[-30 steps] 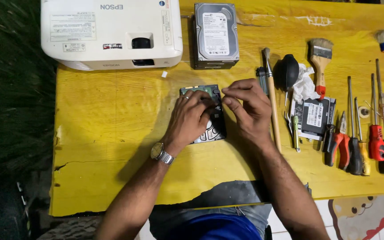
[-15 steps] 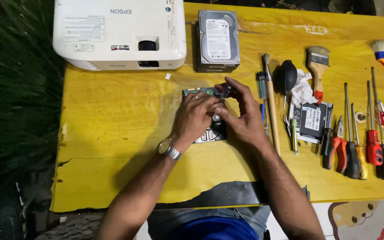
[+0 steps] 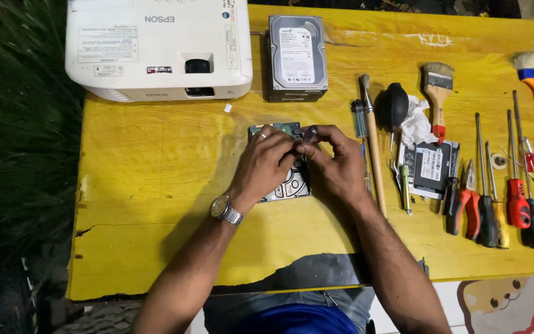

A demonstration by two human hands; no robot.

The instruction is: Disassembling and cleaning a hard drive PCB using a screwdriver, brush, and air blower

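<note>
Head view, step in hand: both hands on an opened hard drive [image 3: 288,184] lying flat near the middle of the worktop [image 3: 156,185], toward its far half; judged as working loose a small part at the drive's far edge.
Left hand [image 3: 266,166]: laid over the drive's left side, fingers curled and pressed together against the far edge.
Right hand [image 3: 335,164]: fingers bent inward, pinching a small dark piece [image 3: 309,132] at the drive's far right corner.
Next move, as a judgement: calls for a steady hold from the left and a fine pull or twist from the right.
Surface: yellow painted wood, cracked near the left edge.
Far left corner: white projector [image 3: 159,46].
Far edge, middle: closed hard drive [image 3: 296,54].
Right half: brushes, dust blower [image 3: 394,106], screwdrivers and pliers in a row.
Surroundings: dark grass past the left edge.
</note>
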